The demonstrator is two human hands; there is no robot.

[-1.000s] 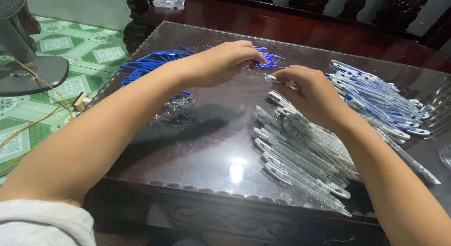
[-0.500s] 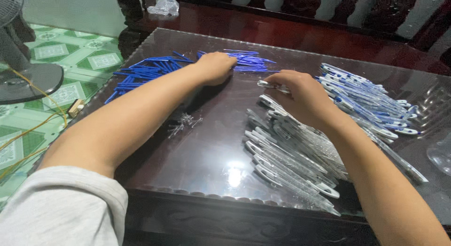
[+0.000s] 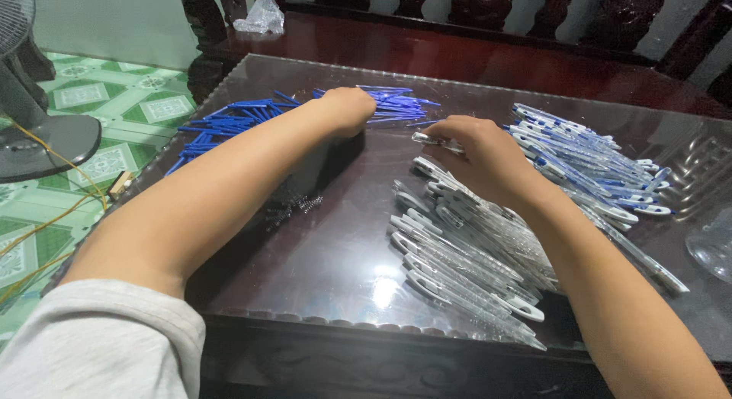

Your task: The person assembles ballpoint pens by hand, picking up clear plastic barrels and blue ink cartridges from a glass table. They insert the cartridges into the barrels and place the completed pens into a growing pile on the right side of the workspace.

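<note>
Broadly, a dark wooden table topped with glass [image 3: 320, 277] carries a heap of clear plastic pen barrels [image 3: 465, 246], assembled blue-and-white pens [image 3: 587, 159] and thin blue ink refills [image 3: 229, 124]. Her right hand [image 3: 480, 155] pinches one clear barrel [image 3: 435, 140] above the heap. Her left hand [image 3: 347, 109] rests curled on the refills; I cannot tell its grasp.

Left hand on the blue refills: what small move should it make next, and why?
Probably pinch one blue refill and bring it toward the right hand. The left hand rests on the refill pile, while the right hand holds a clear pen barrel above the pile of barrels, seemingly waiting for a refill.
</note>
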